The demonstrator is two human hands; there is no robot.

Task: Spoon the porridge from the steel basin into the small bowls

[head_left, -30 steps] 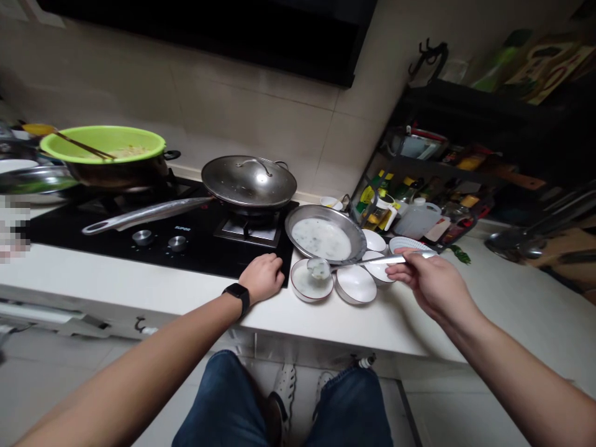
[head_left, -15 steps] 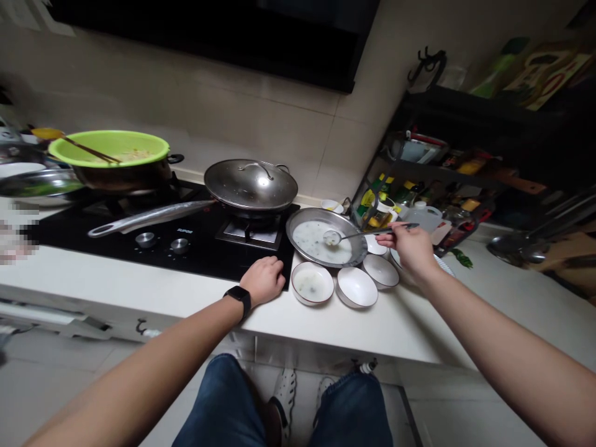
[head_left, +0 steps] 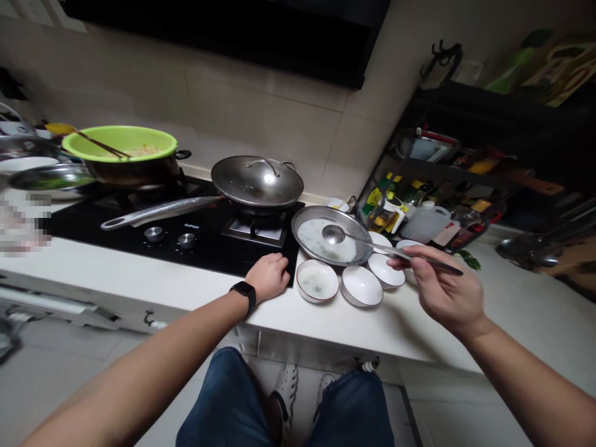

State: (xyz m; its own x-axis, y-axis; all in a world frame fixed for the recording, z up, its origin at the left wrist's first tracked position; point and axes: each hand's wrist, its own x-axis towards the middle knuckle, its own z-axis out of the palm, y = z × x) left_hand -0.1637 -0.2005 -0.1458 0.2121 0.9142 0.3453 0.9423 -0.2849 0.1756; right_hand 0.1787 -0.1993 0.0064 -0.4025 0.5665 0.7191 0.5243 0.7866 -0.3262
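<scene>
My right hand is closed around the dark handle of a metal ladle. The ladle's head is over the milky soup with dark bits in a wide metal basin. My left hand, a black watch on its wrist, rests on the counter by the cooktop's front corner, fingers curled and nothing seen in them. Between my hands, in front of the basin, a bowl of soup stands beside a white bowl with nothing visible inside. Another white bowl sits near my right fingers, with more bowls behind it.
A lidded wok is on the black cooktop, its long handle pointing left. Further left, a green basin with chopsticks rests on a pot. A rack of bottles and jars stands at right. White counter runs along the front.
My right hand has come nearer and to the right, tilting the ladle so its handle end points lower. My left hand stays on the counter. The view has shifted slightly.
</scene>
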